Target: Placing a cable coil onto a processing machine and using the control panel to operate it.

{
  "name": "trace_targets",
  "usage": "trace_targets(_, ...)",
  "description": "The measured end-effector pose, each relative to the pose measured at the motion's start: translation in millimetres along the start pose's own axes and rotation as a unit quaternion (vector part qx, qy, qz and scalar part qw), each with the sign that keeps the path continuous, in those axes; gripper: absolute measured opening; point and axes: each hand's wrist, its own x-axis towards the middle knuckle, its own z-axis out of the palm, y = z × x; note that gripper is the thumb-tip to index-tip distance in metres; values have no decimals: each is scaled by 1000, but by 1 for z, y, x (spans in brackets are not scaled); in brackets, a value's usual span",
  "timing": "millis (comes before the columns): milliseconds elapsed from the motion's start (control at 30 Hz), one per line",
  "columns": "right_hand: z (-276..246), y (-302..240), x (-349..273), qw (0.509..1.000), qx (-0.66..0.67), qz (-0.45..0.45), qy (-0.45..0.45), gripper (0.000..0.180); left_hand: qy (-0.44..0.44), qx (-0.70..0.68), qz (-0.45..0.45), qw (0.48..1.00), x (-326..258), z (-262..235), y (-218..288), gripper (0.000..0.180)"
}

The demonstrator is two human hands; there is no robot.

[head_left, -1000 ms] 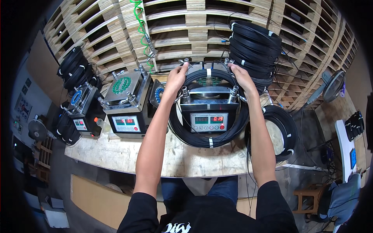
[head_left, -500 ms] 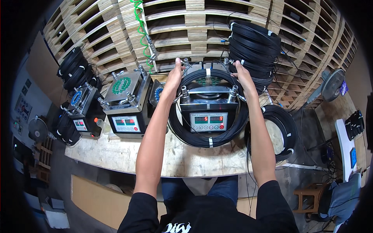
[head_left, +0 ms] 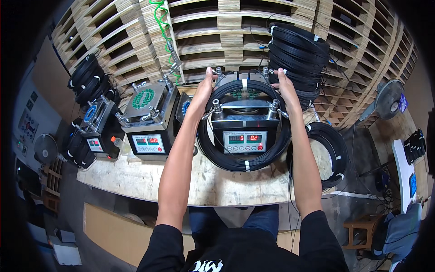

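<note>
both hands grip a black cable coil (head_left: 244, 161) ringing the middle machine (head_left: 245, 131): left hand (head_left: 205, 89) curled on it at 10 o'clock, right hand (head_left: 284, 87) at 2. stacked coils (head_left: 297, 50) crowd the right; bare bench (head_left: 149, 179) toward 7 o'clock.

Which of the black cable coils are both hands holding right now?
The coil looped around the middle machine; the left hand and right hand grip its top. The other coils lie untouched.

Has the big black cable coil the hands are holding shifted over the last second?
Yes. The black cable coil has moved up slightly, toward the pallets; its lower edge sits a bit higher against the grey machine's display panel.
</note>
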Motion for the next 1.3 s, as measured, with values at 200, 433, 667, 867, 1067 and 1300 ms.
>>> trace_targets(200,-8,8,10,998,-21,48,-45,79,23,35,-1,999,-4,4,1,93)
trace_targets(433,0,-12,-10,998,19,52,-36,90,45,-54,-14,997,-8,3,3,94)
trace_targets(667,-1,-10,-7,998,38,52,-17,89,-20,5,0,1000,-7,2,6,96)
trace_targets(867,-3,-5,-4,999,7,39,-3,92,-23,-3,-15,1000,-3,1,1,94)
trace_targets(1067,3,-11,-7,1000,11,13,-4,90,54,-56,15,997,-3,-9,-5,87)
trace_targets(1300,5,-2,-2,995,70,-66,8,84,35,-29,55,997,-21,1,11,87)
